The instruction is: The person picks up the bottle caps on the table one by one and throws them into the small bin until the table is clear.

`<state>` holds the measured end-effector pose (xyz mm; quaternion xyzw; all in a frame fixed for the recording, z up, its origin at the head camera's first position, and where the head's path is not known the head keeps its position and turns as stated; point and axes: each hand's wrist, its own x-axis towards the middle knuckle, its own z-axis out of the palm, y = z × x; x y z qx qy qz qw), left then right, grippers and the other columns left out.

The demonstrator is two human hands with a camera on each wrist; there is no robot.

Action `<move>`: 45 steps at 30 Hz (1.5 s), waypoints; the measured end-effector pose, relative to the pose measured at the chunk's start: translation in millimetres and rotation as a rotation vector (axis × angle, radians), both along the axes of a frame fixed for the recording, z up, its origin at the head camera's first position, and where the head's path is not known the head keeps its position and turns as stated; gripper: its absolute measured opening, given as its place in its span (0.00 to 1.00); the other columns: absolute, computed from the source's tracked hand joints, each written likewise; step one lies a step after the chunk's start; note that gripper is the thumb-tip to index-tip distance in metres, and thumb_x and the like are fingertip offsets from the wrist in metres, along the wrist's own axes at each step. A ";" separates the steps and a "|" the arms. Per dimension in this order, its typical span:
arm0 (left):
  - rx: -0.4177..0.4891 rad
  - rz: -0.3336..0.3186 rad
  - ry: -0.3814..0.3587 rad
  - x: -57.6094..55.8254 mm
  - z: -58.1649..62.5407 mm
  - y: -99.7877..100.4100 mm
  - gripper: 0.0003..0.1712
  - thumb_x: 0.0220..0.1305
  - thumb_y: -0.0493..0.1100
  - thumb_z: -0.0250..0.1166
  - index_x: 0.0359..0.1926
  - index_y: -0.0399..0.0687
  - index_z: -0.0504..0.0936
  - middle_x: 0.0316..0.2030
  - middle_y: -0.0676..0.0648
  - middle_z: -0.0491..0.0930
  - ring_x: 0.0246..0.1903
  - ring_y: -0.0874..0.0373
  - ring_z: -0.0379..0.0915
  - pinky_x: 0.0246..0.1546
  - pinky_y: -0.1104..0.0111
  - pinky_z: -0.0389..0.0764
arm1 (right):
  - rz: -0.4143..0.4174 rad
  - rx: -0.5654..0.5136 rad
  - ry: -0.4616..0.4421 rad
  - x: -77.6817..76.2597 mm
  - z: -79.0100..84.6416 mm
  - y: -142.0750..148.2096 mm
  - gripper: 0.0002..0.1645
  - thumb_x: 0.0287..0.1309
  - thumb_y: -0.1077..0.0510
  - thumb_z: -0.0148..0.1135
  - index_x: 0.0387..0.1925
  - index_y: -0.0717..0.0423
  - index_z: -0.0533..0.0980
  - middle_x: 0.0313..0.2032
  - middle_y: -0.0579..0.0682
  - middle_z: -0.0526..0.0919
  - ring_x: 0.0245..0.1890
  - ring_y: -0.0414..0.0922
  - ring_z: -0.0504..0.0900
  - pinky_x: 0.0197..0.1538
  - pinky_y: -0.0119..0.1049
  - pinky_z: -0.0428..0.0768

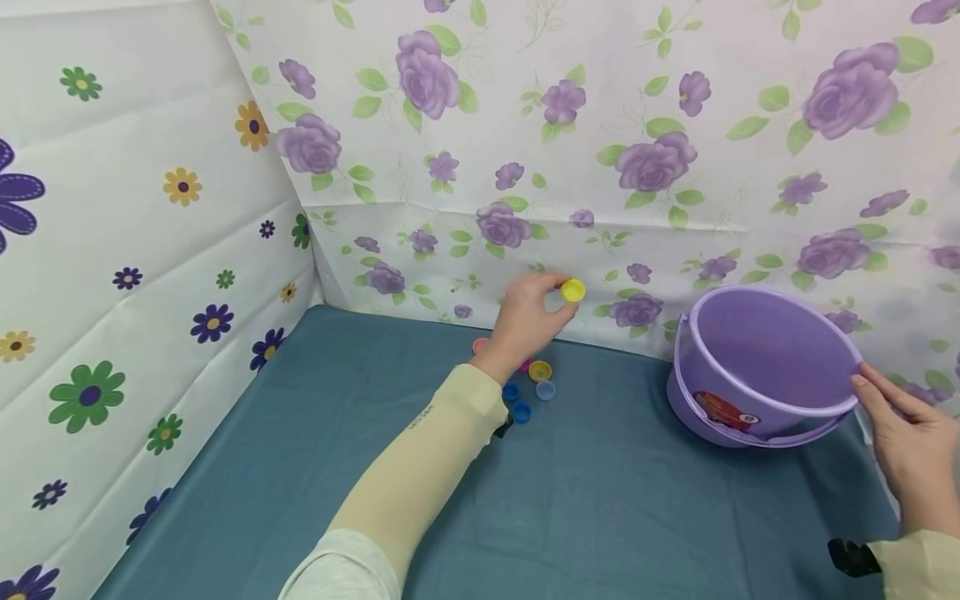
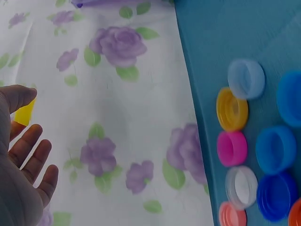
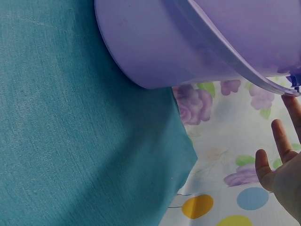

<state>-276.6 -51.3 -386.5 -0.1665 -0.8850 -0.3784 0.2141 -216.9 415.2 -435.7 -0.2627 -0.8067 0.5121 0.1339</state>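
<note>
My left hand [image 1: 525, 321] pinches a small yellow bottle cap [image 1: 573, 290] between thumb and forefinger, raised above the cloth near the back. In the left wrist view the other fingers of that hand [image 2: 23, 160] spread apart from the yellow cap [image 2: 24, 112]. Below it lie several loose bottle caps: a blue cap [image 1: 521, 412], a golden-yellow cap [image 1: 540, 371], a pale translucent cap [image 1: 545, 390] and a magenta cap [image 2: 232, 148]. At the right, my right hand [image 1: 911, 442] holds the rim of a purple bucket [image 1: 693, 371], which tilts with its mouth towards me.
A blue-green cloth [image 1: 615, 500] covers the table. Behind it rises a white sheet with purple roses [image 1: 652, 162], and a sheet with bright flowers [image 1: 86, 396] stands at the left. The bucket's handle [image 1: 795, 440] hangs across its front.
</note>
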 end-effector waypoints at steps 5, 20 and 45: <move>-0.006 -0.031 -0.033 0.3 3.2 16.3 0.22 0.59 0.52 0.63 0.55 0.58 0.77 0.51 0.58 0.78 0.53 0.64 0.70 0.56 0.70 0.72 | 0.010 0.007 0.015 0.5 -1.0 1.7 0.26 0.55 0.41 0.60 0.58 0.30 0.71 0.61 0.27 0.68 0.64 0.25 0.62 0.67 0.22 0.56; -0.014 -0.116 -0.036 1.2 19.3 61.3 0.21 0.60 0.53 0.63 0.55 0.60 0.78 0.51 0.60 0.78 0.53 0.66 0.69 0.57 0.75 0.70 | 0.026 -0.006 0.044 3.0 -2.8 5.6 0.27 0.55 0.43 0.62 0.58 0.34 0.72 0.59 0.28 0.71 0.63 0.25 0.64 0.59 0.12 0.61; -0.143 -0.228 -0.044 -0.7 28.2 127.1 0.20 0.61 0.54 0.61 0.55 0.61 0.77 0.50 0.61 0.78 0.49 0.70 0.71 0.50 0.82 0.69 | 0.059 0.005 0.080 -0.1 -1.2 5.9 0.26 0.55 0.44 0.62 0.57 0.36 0.73 0.58 0.28 0.73 0.61 0.25 0.66 0.56 0.12 0.63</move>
